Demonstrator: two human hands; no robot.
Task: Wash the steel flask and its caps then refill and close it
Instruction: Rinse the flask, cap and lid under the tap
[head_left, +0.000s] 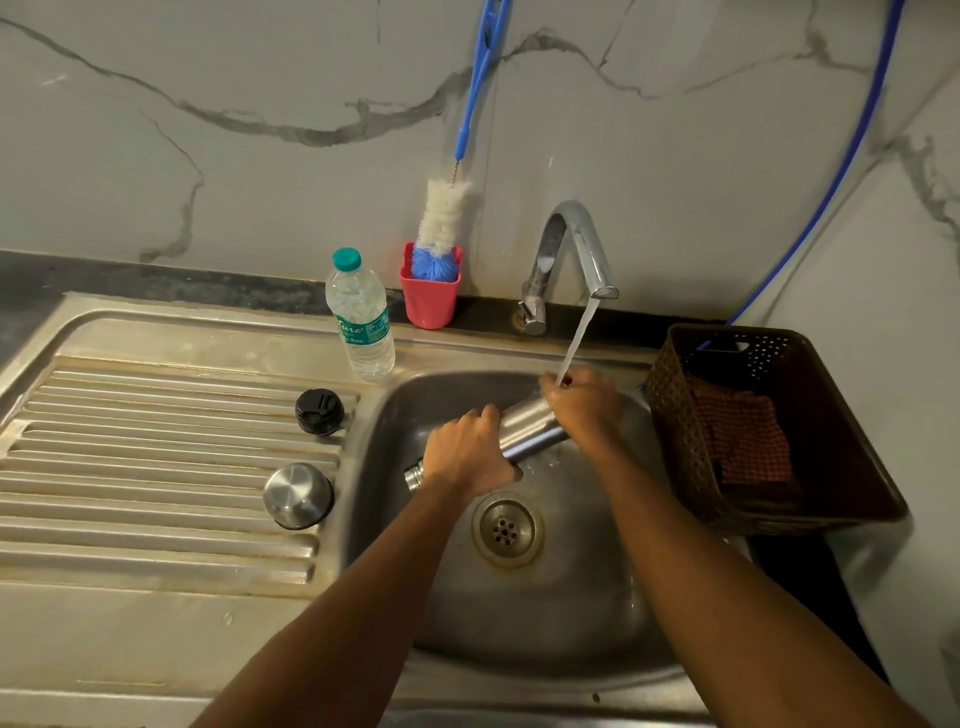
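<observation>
Over sink (545, 613): left hand (467, 457), right hand (584, 402) both grip steel flask (530, 428); bottle (361, 317) label partly legible.

The steel drainboard (156, 467) carries a black cap (319, 411), a steel cap (297, 495) and a plastic bottle (361, 322).

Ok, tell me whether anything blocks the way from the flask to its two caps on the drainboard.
Nothing visible does. The left hand and right hand hold the steel flask over the sink; the black cap and steel cap lie just left, past only its rim.
</observation>
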